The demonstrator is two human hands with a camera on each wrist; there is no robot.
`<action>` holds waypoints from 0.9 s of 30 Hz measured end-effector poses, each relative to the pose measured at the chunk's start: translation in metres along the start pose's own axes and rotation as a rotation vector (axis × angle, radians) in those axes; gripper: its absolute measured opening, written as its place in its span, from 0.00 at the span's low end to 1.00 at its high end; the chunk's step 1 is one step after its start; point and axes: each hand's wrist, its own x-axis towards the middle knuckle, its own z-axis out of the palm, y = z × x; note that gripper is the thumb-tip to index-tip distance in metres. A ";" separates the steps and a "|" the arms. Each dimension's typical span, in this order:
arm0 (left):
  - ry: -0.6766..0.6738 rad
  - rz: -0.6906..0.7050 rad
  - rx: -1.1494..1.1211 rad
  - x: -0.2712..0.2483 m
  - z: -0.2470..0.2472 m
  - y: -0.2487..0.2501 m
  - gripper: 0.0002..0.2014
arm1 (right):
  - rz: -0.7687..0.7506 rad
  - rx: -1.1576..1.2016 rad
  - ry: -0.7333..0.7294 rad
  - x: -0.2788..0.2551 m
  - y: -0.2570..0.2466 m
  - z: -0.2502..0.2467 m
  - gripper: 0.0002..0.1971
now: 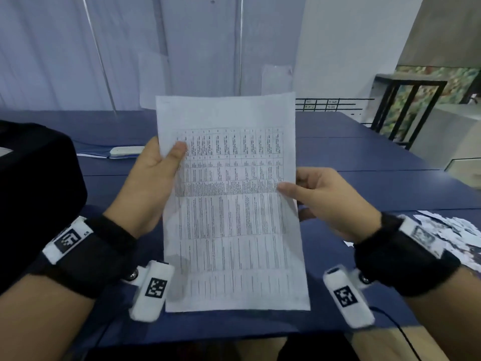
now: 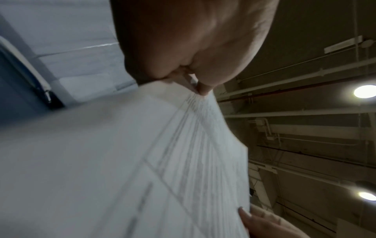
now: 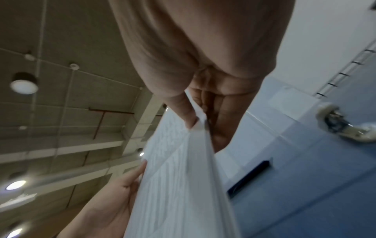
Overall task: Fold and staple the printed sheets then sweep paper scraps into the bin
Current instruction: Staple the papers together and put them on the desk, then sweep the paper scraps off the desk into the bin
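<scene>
The dark blue panelled table [image 1: 377, 178] fills the middle of the head view, running from 9 o'clock across to 3 o'clock. At 9 o'clock a large black rounded object [image 1: 33, 173] sits on it; too little of it shows to say what it is. Held up above the table at the centre are the white printed sheets with a grid of small text [image 1: 231, 204], unfolded, upright and tilted slightly, their top edge toward 12 o'clock. The right wrist view shows more than one edge at the pinch, so there seem to be several leaves, though the blur leaves the count unclear. The left hand [image 1: 151, 183] pinches the sheets' left edge at about 10 o'clock, thumb [image 1: 178, 152] on the printed face and fingers behind. The right hand [image 1: 330, 196] pinches the right edge at about 3 o'clock, thumb in front and fingers behind. A heap of torn white paper scraps [image 1: 450, 233] lies on the table at 4 o'clock, beside the right wrist. A small white oblong device with a cable [image 1: 125, 151] rests on the table at 10 o'clock, behind the left hand.
</scene>
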 end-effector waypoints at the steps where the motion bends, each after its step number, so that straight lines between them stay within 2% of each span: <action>1: -0.020 -0.112 0.011 0.003 -0.001 -0.005 0.14 | 0.041 -0.004 0.045 0.004 0.007 0.001 0.10; 3: -0.124 -0.336 0.049 0.008 -0.006 -0.019 0.16 | 0.137 -0.021 0.067 0.011 0.022 0.003 0.12; 5: -0.250 -0.453 0.177 0.012 -0.009 -0.034 0.18 | 0.260 -0.077 0.043 0.020 0.038 0.009 0.14; 8: -0.262 -0.489 0.349 0.013 -0.009 -0.058 0.19 | 0.367 -0.207 0.004 0.030 0.055 0.025 0.13; 12: -0.240 -0.481 0.386 0.022 -0.012 -0.087 0.25 | 0.338 -0.483 -0.013 0.044 0.060 0.033 0.13; 15: -0.246 -0.504 0.427 0.028 -0.020 -0.100 0.36 | 0.387 -0.523 -0.026 0.050 0.062 0.032 0.15; 17: -0.281 -0.495 0.530 0.031 -0.023 -0.098 0.43 | 0.419 -0.575 -0.017 0.048 0.062 0.030 0.15; 19: -0.332 -0.424 0.786 0.024 -0.021 -0.082 0.45 | 0.391 -0.635 -0.008 0.040 0.059 0.023 0.19; 21: -0.426 -0.267 1.067 0.004 -0.009 -0.061 0.39 | 0.315 -0.638 -0.021 0.020 0.054 0.012 0.21; 22: -0.481 -0.181 1.148 -0.012 0.005 -0.050 0.35 | 0.265 -0.623 -0.026 0.005 0.052 0.004 0.20; 25: -0.663 0.104 1.188 -0.071 0.072 -0.043 0.31 | 0.154 -0.545 0.023 -0.065 0.058 -0.018 0.12; 27: -0.856 0.329 1.168 -0.121 0.128 -0.055 0.28 | 0.104 -0.498 0.122 -0.120 0.080 -0.031 0.10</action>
